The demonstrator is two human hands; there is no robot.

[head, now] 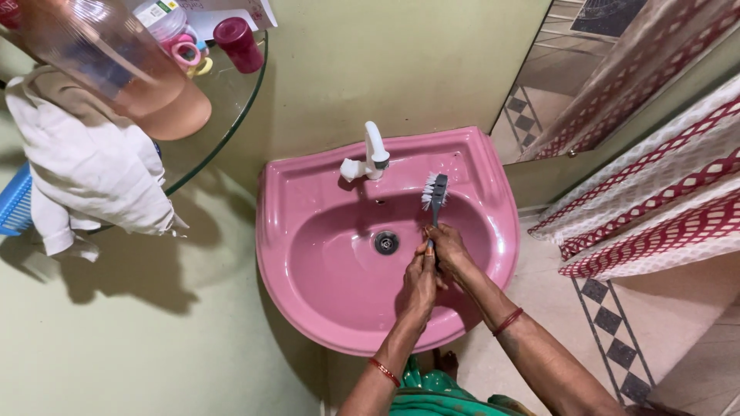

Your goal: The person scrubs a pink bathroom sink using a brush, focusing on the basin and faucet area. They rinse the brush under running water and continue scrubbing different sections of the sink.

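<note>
Wash corner, seen from above. Pink sink point(293, 254), wall-mounted, with a metal drain point(386, 243) at the bottom of the bowl and a white tap point(375, 154) at the back rim, spout turned over the bowl; no running water can be made out. Brush point(436, 194), dark handle with white bristles, held upright over the right half of the bowl so that the bristle head stands clear above both hands, just below the back rim. Right hand point(452, 253) closed around the lower handle; left hand point(420, 283) pressed against it from the near side, fingers curled at the handle's base, though whether it grips the handle or only rubs it cannot be told, as the two hands overlap and hide the handle's end. Both hands stay inside the basin's outline, which would keep any drips in the bowl. Each wrist carries a thin red bangle. Glass shelf point(231, 100), upper left, bearing a dark red cap point(237, 42) and small jars cut off by the frame edge; a clear plastic bottle point(116, 65) looms close and blurred; a white cloth point(92, 169) hangs off the shelf edge. Patterned red-and-white curtain point(655, 200) at right, partly cropped.
</note>
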